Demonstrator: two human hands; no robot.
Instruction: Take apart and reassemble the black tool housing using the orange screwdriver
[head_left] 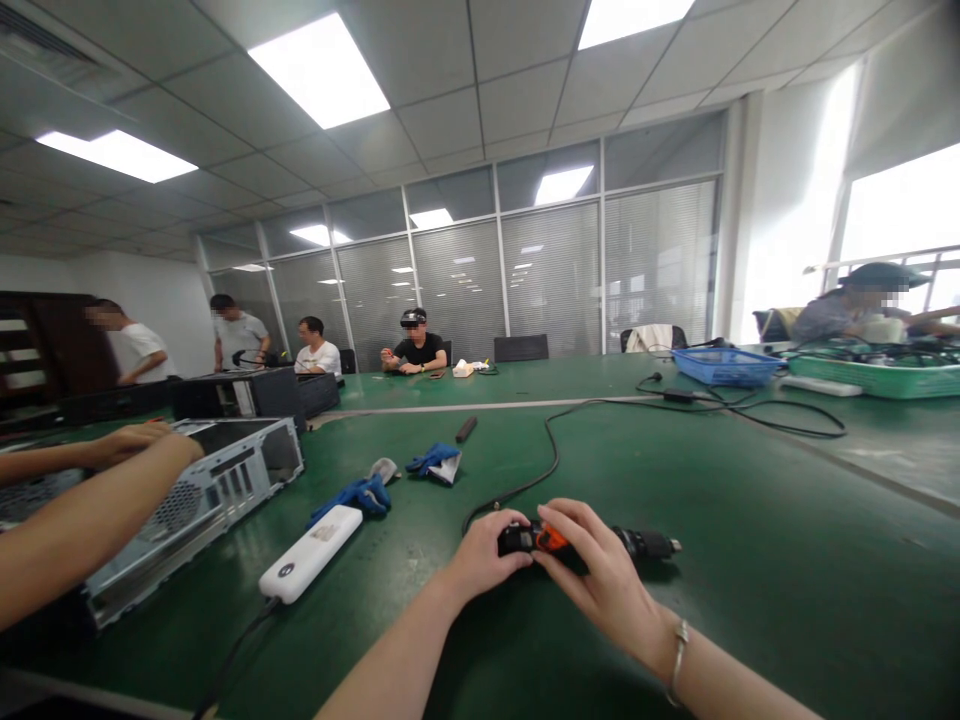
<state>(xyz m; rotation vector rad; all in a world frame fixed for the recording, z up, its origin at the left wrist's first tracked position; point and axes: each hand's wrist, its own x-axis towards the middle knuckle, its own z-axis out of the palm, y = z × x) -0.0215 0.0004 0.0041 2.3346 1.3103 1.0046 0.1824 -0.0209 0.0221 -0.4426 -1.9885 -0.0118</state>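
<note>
A black and orange electric screwdriver (pixel 646 544) lies lengthwise low over the green table, its chuck end pointing right. My left hand (pixel 484 552) is closed around its black rear end, thumb and fingers on either side. My right hand (pixel 592 565) grips the orange middle part, with fingers over the top and the thumb below. The fingers hide much of the body. Close by, a black cord (pixel 553 455) runs from near my left hand to the back of the table; whether it joins the screwdriver is hidden.
To the left, another person's arms (pixel 112 480) reach over an open metal computer case (pixel 247 475). A white oblong device (pixel 313 553) with a cable, blue gloves (pixel 364 495) and a dark brown bar (pixel 466 430) lie nearer. Blue (pixel 724 368) and green baskets (pixel 892 380) stand at right.
</note>
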